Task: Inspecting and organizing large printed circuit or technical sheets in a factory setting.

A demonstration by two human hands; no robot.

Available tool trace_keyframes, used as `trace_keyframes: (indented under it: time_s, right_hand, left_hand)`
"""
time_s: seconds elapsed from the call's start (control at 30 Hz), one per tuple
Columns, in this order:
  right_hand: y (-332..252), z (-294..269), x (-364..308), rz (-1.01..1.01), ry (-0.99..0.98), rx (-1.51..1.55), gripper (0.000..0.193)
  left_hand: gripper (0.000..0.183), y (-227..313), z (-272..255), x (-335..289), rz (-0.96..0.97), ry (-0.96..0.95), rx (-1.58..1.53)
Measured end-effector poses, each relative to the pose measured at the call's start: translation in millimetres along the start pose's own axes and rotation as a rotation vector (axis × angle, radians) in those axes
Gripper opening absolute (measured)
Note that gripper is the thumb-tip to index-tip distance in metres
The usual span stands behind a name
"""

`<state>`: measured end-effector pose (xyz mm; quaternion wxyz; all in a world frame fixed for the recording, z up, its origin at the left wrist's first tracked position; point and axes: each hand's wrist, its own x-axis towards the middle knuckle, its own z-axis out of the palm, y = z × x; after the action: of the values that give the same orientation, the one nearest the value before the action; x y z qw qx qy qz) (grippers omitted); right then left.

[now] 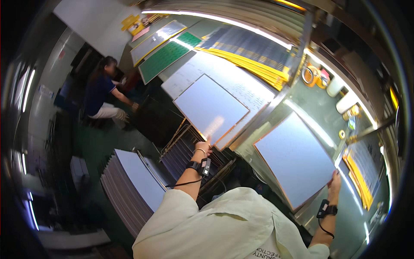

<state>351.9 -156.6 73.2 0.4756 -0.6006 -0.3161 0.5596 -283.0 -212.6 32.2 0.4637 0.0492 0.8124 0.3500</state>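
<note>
A pale bluish-white panel with thin copper-coloured edges lies over a larger white board at the middle of the bench. At its near edge, my left hand is closed on the rim, thumb or finger along the top. A second such panel is on the bench to the right, turned at an angle. My right hand grips this one by its right edge; the fingers beneath are hidden. Both wrists wear black straps with small devices.
To my left stands a stack of panels; a wire rack sits below the bench. A metal post rises between the panels. Tape rolls, yellow-edged sheets and a green sheet lie beyond. A person sits far left.
</note>
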Motion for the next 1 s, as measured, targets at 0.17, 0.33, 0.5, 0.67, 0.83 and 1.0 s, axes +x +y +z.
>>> trace_keyframes:
  time_s: [0.17, 0.33, 0.5, 0.67, 0.83, 1.0]
  right_hand:
    - [71, -51, 33, -0.225, 0.567, -1.13, 0.034]
    - [17, 167, -14, -0.044, -0.174, -0.497, 0.031]
    - [21, 355, -46, 0.528, -0.676, 0.251, 0.055]
    - [45, 413, 15, 0.331, -0.711, 0.33, 0.038]
    - [-76, 433, -30, -0.107, -0.777, 0.178, 0.02]
    - [-97, 456, -96, -1.261, -0.931, -0.751, 0.04]
  left_hand:
    - [0.034, -9, 25, 5, 0.109, -0.063, 0.064]
    - [0.034, 21, -5, -60, 0.182, -0.175, -0.195]
    - [0.037, 2, 5, -107, 0.182, -0.361, -0.195]
    - [0.037, -10, -8, -136, 0.177, -0.476, -0.1]
    - [0.031, 10, -57, -97, 0.586, -0.45, -0.262]
    - [0.073, 76, -42, -116, 0.587, -0.851, -1.146]
